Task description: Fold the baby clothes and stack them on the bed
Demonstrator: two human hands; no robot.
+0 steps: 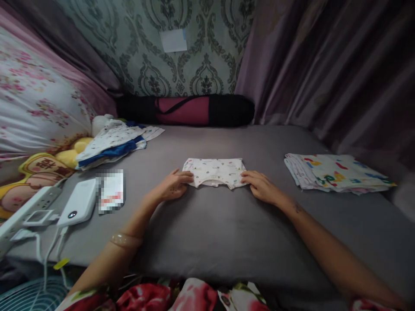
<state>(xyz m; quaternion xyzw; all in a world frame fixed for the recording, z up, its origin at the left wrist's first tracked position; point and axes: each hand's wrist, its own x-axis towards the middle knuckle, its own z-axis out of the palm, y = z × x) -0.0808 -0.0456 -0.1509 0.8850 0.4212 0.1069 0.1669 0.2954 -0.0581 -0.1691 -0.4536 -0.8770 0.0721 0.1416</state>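
A small white garment with a fine print (215, 171) lies flat on the grey bed sheet (227, 233) in front of me. My left hand (173, 185) rests at its left edge, fingers curled onto the cloth. My right hand (259, 185) touches its right edge with fingers pressed on the fabric. Both hands seem to pinch the garment's near corners.
A stack of folded colourful-print cloths (337, 172) lies at the right. A pile of unfolded white and blue clothes (113, 142) sits at the left. A white power bank (79, 202), a power strip (29, 211) and a black-and-pink roll bag (184, 110) lie nearby. Curtains hang at the right.
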